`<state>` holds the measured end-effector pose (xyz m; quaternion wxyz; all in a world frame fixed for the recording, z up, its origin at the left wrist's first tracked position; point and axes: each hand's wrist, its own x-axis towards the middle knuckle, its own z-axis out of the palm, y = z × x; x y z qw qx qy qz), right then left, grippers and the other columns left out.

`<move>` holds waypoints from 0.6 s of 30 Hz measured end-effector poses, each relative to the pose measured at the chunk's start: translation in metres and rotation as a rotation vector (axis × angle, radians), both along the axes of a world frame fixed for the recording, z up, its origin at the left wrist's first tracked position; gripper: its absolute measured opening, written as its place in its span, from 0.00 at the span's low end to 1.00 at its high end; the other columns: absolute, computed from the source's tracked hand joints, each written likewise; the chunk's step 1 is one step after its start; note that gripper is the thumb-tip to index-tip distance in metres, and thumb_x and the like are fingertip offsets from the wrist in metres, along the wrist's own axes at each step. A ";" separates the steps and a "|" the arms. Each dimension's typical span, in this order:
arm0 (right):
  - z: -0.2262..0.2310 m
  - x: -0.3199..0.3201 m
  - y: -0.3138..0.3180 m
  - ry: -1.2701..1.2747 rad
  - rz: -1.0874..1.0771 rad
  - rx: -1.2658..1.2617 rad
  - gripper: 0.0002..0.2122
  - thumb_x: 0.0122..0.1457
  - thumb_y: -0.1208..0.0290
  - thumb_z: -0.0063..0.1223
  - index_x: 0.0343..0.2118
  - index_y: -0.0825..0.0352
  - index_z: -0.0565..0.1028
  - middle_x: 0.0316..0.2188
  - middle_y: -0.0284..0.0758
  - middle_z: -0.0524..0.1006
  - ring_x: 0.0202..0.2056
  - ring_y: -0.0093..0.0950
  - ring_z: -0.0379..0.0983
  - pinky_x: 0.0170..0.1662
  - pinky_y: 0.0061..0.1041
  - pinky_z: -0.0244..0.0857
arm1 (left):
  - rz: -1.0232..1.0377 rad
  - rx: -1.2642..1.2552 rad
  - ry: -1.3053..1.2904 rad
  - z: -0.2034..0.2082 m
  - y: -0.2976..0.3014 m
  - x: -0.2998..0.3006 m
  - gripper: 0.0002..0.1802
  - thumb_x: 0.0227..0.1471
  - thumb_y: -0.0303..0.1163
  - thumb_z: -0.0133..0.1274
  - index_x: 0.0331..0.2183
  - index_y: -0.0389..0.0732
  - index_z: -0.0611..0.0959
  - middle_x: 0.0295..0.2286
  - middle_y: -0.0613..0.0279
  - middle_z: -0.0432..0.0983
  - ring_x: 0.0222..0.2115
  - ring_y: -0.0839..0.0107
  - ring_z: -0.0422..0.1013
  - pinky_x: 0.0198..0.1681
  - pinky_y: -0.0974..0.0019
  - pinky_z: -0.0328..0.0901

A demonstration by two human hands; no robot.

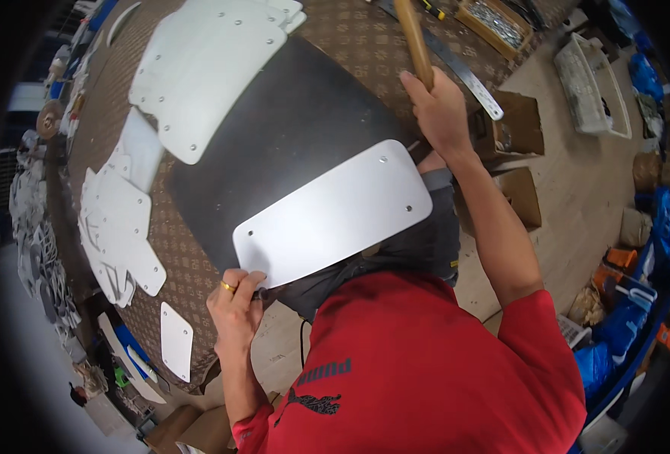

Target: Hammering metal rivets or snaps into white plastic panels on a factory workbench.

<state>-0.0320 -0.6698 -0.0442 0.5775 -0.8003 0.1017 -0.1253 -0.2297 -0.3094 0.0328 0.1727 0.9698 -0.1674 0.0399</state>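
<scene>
A white, round-cornered panel [335, 212] lies slanted across the near edge of a dark mat [304, 106], partly overhanging my lap. Small metal fittings or holes show near its visible corners. My left hand [235, 303], with a gold ring, pinches the panel's near left corner. Something small and dark shows by those fingertips, too hidden to name. My right hand [441, 113] is wrapped round a wooden tool handle [413, 38], raised beyond the panel's right end. The handle's far end is cut off by the upper edge of the picture.
White panels with metal studs [206, 68] are stacked at the far left, with smaller white pieces [119, 219] below. A steel ruler [463, 72] and a box of small metal parts [494, 26] lie at the far right. Cardboard boxes [520, 129] stand beside the table.
</scene>
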 end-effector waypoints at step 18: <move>0.008 -0.007 0.003 0.067 0.038 0.245 0.13 0.68 0.61 0.51 0.28 0.56 0.64 0.15 0.18 0.57 0.12 0.11 0.52 0.13 0.16 0.43 | 0.862 -0.093 -0.340 -0.017 0.143 0.185 0.38 0.49 0.46 0.66 0.55 0.36 0.73 0.48 0.45 0.74 0.47 0.49 0.74 0.48 0.53 0.70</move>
